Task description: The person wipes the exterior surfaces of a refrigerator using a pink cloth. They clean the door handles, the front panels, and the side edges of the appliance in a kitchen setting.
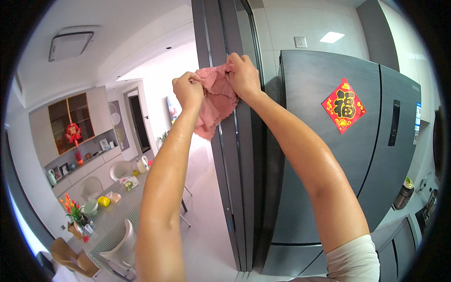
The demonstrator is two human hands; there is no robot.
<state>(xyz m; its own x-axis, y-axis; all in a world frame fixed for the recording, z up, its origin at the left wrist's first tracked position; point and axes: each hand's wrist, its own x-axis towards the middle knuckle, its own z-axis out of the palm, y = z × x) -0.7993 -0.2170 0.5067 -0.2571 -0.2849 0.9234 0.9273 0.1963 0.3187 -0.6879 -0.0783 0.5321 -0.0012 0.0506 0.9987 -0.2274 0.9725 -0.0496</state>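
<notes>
A pink cloth (216, 102) hangs bunched between my two raised hands, in front of the dark frame of a sliding door (230, 158). My left hand (189, 88) grips the cloth's left edge, with the fingers curled in. On the other side, my right hand (245, 75) pinches its upper right corner near the door frame. The cloth's lower end droops below my left hand. Whether the cloth touches the frame cannot be told.
A grey refrigerator (317, 169) with a red diamond-shaped decoration (344, 106) stands close at the right. At the lower left is a dining table (118, 208) with chairs, flowers and bowls. A sideboard (88, 165) lines the far wall.
</notes>
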